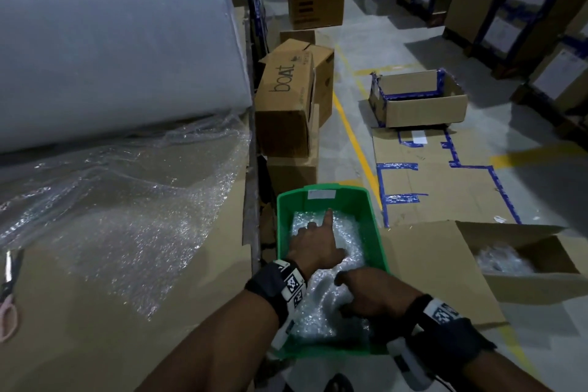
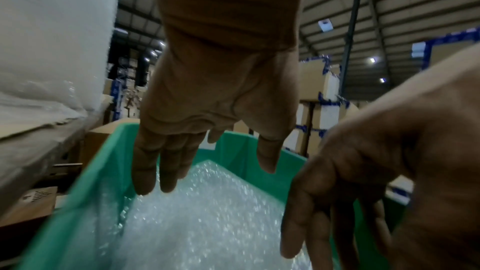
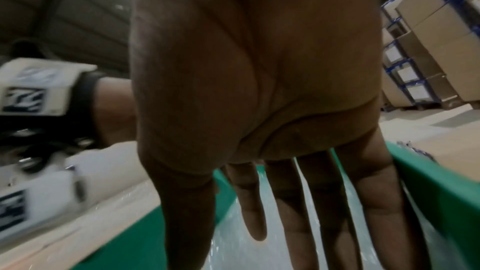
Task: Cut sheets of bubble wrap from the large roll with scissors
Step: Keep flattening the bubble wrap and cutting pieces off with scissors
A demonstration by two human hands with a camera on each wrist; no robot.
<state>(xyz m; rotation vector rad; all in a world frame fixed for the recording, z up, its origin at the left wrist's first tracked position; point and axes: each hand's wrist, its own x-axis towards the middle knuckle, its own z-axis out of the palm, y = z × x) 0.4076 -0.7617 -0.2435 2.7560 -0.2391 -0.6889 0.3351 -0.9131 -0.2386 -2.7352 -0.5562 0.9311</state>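
Bubble wrap sheets [image 1: 321, 305] in green bin [image 1: 372, 216], under both open hands, left hand [image 1: 315, 248], right hand [image 1: 375, 296]

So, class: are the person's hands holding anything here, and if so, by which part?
Nothing is held. Both the left hand and right hand lie open over the bubble wrap.

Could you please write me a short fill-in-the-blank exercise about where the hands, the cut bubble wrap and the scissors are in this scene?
1. Both hands, the left hand and the right hand, reach into a bin coloured ____.
2. The bin holds cut sheets of ____ wrap.
3. The scissors lie on cardboard, held by ____ hand.
4. The large roll lies to the person's ____.

Missing words: green; bubble; neither; left
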